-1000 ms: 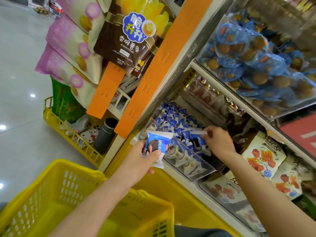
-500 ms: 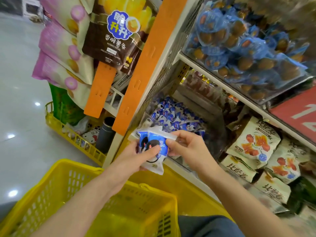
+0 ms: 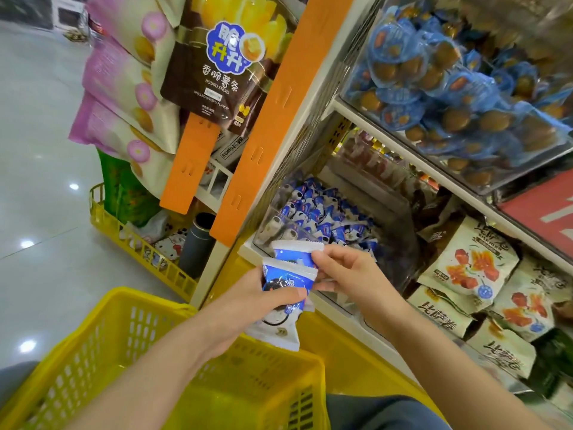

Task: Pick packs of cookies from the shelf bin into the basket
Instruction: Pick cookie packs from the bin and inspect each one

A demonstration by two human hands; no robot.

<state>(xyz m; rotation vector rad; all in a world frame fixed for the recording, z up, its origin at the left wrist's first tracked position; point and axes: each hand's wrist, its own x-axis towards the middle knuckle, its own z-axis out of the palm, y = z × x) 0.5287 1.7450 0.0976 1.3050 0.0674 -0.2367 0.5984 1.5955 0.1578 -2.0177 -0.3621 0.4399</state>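
My left hand grips blue-and-white cookie packs just above the far rim of the yellow basket. My right hand pinches another cookie pack by its top edge and holds it against the ones in my left hand. Behind both hands, the clear shelf bin holds several more of the same blue packs. The basket's inside shows bare yellow plastic where I can see it.
Bagged snacks fill the bin to the right. Blue-wrapped round snacks sit in the bin above. An orange shelf post stands left of the cookie bin, with hanging bags and a second yellow basket on the floor.
My right hand left the bin with one pack and brought it to the packs in my left hand. Both hands now sit together above the basket's far rim.
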